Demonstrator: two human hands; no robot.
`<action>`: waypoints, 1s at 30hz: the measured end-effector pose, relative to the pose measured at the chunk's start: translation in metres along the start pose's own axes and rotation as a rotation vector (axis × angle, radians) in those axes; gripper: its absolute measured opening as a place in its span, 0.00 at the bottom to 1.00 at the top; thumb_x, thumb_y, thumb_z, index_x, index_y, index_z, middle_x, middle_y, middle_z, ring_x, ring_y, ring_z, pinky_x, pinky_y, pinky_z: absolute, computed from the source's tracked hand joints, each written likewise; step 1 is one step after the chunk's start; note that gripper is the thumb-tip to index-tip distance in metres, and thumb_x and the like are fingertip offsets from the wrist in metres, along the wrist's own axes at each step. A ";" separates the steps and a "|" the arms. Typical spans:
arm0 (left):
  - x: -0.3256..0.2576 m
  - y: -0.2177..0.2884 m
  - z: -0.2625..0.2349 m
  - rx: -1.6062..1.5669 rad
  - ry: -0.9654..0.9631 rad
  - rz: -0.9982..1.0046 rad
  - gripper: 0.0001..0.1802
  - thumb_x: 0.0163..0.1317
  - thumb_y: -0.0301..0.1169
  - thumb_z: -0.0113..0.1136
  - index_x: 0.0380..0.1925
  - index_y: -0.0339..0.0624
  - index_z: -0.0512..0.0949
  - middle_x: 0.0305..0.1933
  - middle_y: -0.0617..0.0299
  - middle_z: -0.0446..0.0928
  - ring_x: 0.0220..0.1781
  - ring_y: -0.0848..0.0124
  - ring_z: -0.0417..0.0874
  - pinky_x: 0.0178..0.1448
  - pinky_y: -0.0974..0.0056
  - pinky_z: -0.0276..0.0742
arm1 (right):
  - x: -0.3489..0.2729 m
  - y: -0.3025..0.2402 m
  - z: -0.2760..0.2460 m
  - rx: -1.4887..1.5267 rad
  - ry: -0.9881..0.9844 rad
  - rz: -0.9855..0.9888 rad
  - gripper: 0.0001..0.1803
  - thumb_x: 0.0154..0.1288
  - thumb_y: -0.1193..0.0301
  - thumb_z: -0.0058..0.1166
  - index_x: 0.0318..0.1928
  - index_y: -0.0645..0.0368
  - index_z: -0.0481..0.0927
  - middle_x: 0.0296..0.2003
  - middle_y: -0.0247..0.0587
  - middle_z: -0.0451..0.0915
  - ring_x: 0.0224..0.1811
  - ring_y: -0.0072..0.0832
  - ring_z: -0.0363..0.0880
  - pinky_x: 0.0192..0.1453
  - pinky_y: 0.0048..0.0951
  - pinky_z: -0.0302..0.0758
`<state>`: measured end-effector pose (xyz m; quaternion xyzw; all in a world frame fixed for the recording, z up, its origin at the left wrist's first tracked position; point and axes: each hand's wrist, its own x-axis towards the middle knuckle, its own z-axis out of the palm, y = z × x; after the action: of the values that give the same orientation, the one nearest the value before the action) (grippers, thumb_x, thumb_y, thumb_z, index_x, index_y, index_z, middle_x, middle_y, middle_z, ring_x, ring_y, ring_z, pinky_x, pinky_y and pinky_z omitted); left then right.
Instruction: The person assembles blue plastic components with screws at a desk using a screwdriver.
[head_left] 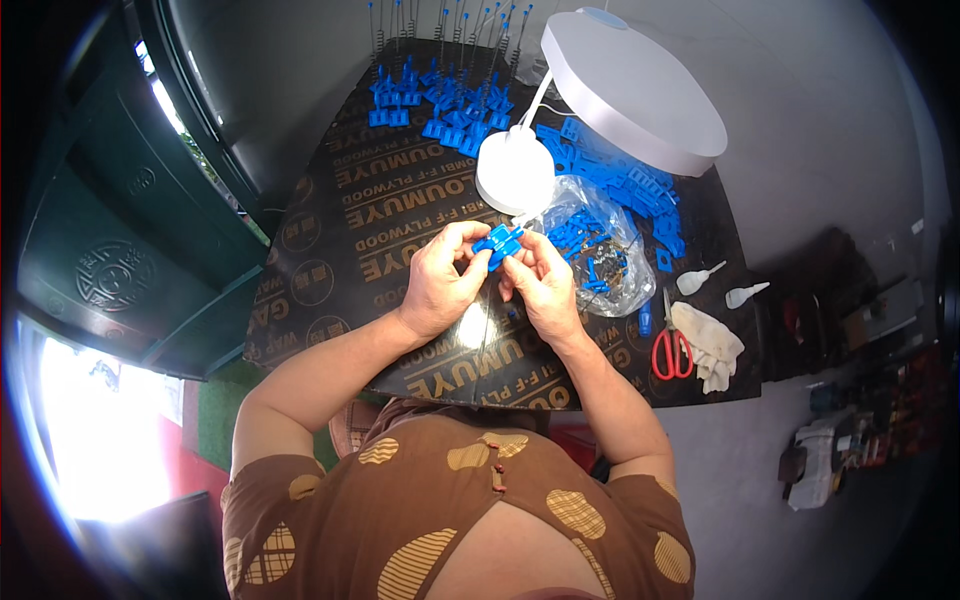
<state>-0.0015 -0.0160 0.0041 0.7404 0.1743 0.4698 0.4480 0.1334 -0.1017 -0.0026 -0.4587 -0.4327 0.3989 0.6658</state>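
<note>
Between both hands, above the dark printed tabletop (pixel 400 205), is a small blue plastic part (pixel 499 243). My left hand (pixel 441 281) pinches its left side between thumb and fingers. On its right side, my right hand (pixel 545 289) grips it with thumb and fingertips. Just right of my hands lies a clear plastic bag (pixel 632 292) holding small blue pieces and thin dark bits too small to name. The base of a white lamp (pixel 515 172) stands directly beyond the blue part.
Blue pieces with upright springs and rods (pixel 450 110) stand at the back. Flat blue parts (pixel 640 190) pile up at the back right, under the round lamp head (pixel 640 90). Red-handled scissors (pixel 671 354), a white cloth (pixel 708 345) and two white nozzle bottles (pixel 697 280) lie at right.
</note>
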 end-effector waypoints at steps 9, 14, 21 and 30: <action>-0.001 -0.003 -0.003 0.007 -0.041 -0.034 0.13 0.60 0.16 0.57 0.46 0.29 0.74 0.41 0.58 0.80 0.37 0.78 0.81 0.43 0.72 0.78 | -0.001 -0.001 0.001 -0.045 0.010 0.016 0.21 0.67 0.78 0.50 0.58 0.72 0.64 0.31 0.35 0.75 0.25 0.16 0.73 0.28 0.17 0.71; 0.010 -0.012 0.002 -0.095 -0.089 -0.158 0.13 0.62 0.17 0.56 0.47 0.29 0.73 0.37 0.59 0.80 0.36 0.79 0.81 0.41 0.74 0.78 | 0.008 0.000 -0.004 -0.135 0.052 0.030 0.18 0.69 0.72 0.50 0.53 0.72 0.68 0.28 0.35 0.75 0.22 0.15 0.71 0.25 0.17 0.69; 0.005 -0.019 0.010 -0.117 -0.112 -0.103 0.12 0.60 0.19 0.58 0.45 0.31 0.74 0.35 0.58 0.80 0.32 0.80 0.80 0.35 0.74 0.76 | 0.009 0.004 -0.008 -0.034 0.144 0.060 0.14 0.70 0.67 0.52 0.45 0.69 0.71 0.23 0.33 0.74 0.18 0.15 0.69 0.21 0.17 0.67; 0.009 -0.012 -0.004 0.156 -0.160 -0.056 0.04 0.62 0.22 0.58 0.36 0.35 0.79 0.34 0.65 0.79 0.32 0.80 0.78 0.34 0.74 0.73 | 0.006 -0.014 -0.016 0.155 0.234 0.084 0.10 0.69 0.68 0.52 0.36 0.64 0.73 0.20 0.33 0.71 0.19 0.16 0.68 0.23 0.18 0.69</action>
<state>0.0010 -0.0014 -0.0007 0.8032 0.1945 0.3813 0.4143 0.1523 -0.1043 0.0086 -0.4669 -0.3007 0.4023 0.7279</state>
